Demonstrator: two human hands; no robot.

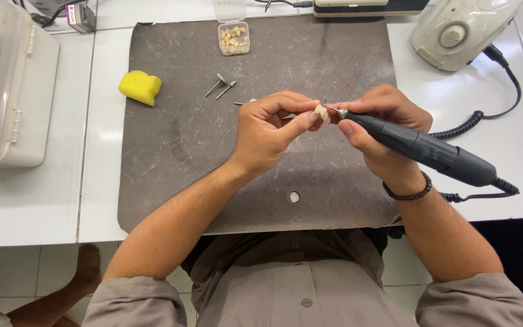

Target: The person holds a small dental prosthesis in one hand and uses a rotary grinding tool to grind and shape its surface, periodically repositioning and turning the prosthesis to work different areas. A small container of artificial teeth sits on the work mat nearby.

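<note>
Left hand (270, 130) pinching small tooth crown (321, 112); right hand (379, 130) gripping black rotary handpiece (425, 149), bur tip touching crown, above grey mat (177, 139) mid-table.

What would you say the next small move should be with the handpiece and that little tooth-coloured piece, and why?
Probably ease the bur tip a touch further onto the small tooth-coloured piece. The left hand pinches that piece at its fingertips, the right hand holds the black handpiece like a pen, and the tip sits right at the piece's edge. Whether it already touches is too fine to tell.
</note>
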